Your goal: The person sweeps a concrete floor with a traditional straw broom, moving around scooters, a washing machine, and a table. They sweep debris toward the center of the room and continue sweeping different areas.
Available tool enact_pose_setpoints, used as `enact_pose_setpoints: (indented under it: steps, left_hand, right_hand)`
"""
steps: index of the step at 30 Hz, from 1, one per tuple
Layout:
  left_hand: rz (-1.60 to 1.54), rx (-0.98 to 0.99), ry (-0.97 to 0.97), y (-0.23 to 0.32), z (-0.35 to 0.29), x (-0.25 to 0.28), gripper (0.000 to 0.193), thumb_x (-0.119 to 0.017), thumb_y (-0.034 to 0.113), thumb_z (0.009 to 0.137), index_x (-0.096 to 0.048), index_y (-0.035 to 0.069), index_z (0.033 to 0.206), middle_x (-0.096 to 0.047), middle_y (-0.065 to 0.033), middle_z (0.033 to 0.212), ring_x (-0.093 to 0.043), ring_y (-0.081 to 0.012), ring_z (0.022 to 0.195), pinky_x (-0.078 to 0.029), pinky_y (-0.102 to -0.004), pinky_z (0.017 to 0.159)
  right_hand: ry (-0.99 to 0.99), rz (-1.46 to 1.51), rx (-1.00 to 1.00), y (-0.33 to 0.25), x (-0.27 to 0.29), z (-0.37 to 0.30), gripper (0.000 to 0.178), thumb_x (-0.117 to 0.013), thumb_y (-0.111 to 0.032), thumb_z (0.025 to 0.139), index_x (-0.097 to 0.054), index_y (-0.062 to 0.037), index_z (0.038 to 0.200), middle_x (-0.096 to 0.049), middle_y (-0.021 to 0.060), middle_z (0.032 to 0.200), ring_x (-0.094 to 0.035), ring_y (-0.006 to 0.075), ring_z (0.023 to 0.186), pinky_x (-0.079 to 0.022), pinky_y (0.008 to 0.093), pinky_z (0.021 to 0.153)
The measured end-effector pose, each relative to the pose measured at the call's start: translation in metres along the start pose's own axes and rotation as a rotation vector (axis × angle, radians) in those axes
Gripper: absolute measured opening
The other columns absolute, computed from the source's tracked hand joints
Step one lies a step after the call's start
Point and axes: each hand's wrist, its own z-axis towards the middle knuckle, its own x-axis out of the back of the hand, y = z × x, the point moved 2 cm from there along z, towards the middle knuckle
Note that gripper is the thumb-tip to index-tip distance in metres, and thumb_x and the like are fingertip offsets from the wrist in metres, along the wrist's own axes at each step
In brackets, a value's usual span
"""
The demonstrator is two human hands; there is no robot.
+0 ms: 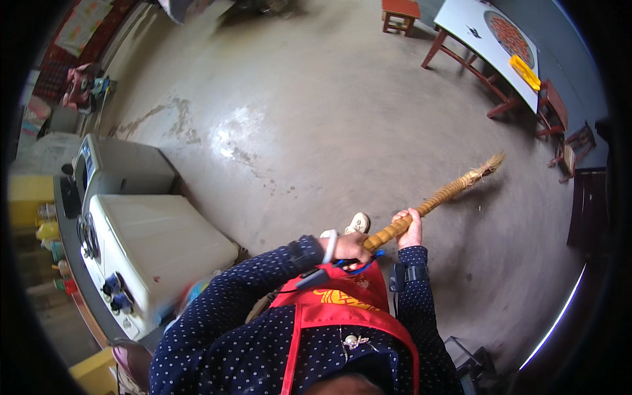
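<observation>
A long, tan straw broom (444,195), its shaft tightly bound in rings, slants from my waist toward the far right. Its far tip is frayed and loose; the near end is hidden by my left hand and apron. My left hand (352,249), with a white bangle at the wrist, is closed around the near part. Farther along the shaft, my right hand (411,230) grips it from the right side. Just below my left hand is a dark grey device (313,280) with blue and black pieces, lying against my red apron (336,296); whether my fingers touch it is unclear.
A white washing machine (155,240) stands close on my left, another appliance (131,164) behind it. At the far right are a white-topped table (461,20) with a round tray of reddish pieces, a red stool (400,14) and a small chair (567,160). Damp patches mark the concrete floor.
</observation>
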Motion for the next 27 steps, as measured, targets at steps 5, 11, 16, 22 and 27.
enact_pose_setpoints:
  steps: [5,11,16,22,27]
  left_hand:
    - [-0.134,-0.103,0.163,-0.06,-0.125,-0.007,0.041,-0.056,0.007,0.079,-0.04,-0.004,0.115,-0.052,-0.0008,0.059,-0.049,-0.0091,0.046,-0.04,-0.0235,0.04]
    - [-0.287,-0.114,0.486,-0.123,-0.231,-0.04,0.031,-0.058,0.003,0.077,-0.044,-0.002,0.104,-0.053,-0.0035,0.065,-0.052,-0.0112,0.048,-0.041,-0.0238,0.043]
    - [-0.491,-0.144,0.669,-0.153,-0.254,-0.056,0.017,-0.059,0.004,0.077,-0.049,0.0,0.091,-0.055,-0.0049,0.064,-0.053,-0.0128,0.046,-0.043,-0.0234,0.042]
    - [-0.584,0.018,0.611,-0.156,-0.212,-0.053,0.004,-0.056,0.002,0.08,-0.053,0.0,0.079,-0.055,-0.0063,0.062,-0.053,-0.0146,0.047,-0.045,-0.0253,0.045]
    - [-0.343,0.132,0.407,-0.133,-0.135,-0.084,0.007,-0.062,0.004,0.075,-0.06,-0.001,0.081,-0.059,-0.0041,0.069,-0.057,-0.0131,0.062,-0.043,-0.0261,0.056]
  right_hand:
    - [-0.104,-0.012,-0.343,0.123,-0.039,-0.034,0.016,-0.06,-0.015,0.083,-0.048,-0.0099,0.074,-0.049,0.0003,0.067,-0.049,0.0136,0.064,-0.046,0.0314,0.066]
    - [-0.355,-0.275,-0.708,0.28,-0.054,-0.064,0.016,-0.063,-0.018,0.081,-0.052,-0.0094,0.073,-0.054,0.005,0.065,-0.055,0.021,0.065,-0.049,0.0373,0.071]
    - [-0.317,-0.353,-0.965,0.37,-0.041,-0.074,0.018,-0.06,-0.023,0.082,-0.054,-0.008,0.074,-0.059,0.0085,0.065,-0.059,0.0248,0.062,-0.05,0.0384,0.066]
    - [-0.09,-0.405,-0.916,0.367,0.002,-0.056,0.016,-0.06,-0.02,0.08,-0.051,-0.0094,0.073,-0.054,0.0048,0.061,-0.056,0.021,0.056,-0.05,0.0358,0.059]
    - [-0.14,-0.218,-0.675,0.25,0.06,-0.054,0.016,-0.057,-0.02,0.082,-0.05,-0.0077,0.074,-0.053,0.0082,0.062,-0.055,0.0244,0.057,-0.049,0.0381,0.057]
